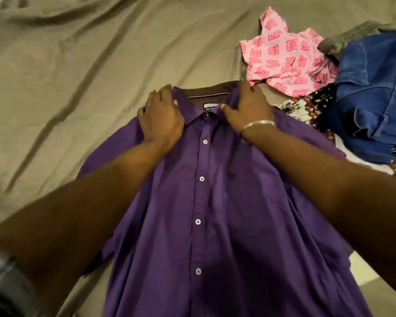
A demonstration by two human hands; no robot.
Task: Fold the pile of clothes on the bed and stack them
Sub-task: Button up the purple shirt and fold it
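Observation:
A purple button-up shirt (215, 202) lies front up on the bed, buttoned, with its brown-lined collar pointing away from me. My left hand (160, 117) grips the shirt's left shoulder beside the collar, fingers curled over the edge. At the right side of the collar, my right hand (249, 108), with a silver bangle on its wrist, holds the cloth with its thumb on top and fingers over the far edge. The unfolded pile sits at the right: a pink patterned garment (284, 60), blue jeans (375, 92) and a dark floral cloth (311, 106).
An olive-brown wrinkled bedsheet (78, 65) covers the bed to the left of and beyond the shirt. A grey garment (348, 37) lies behind the jeans. The bed's edge and pale floor (364, 277) show at the lower right.

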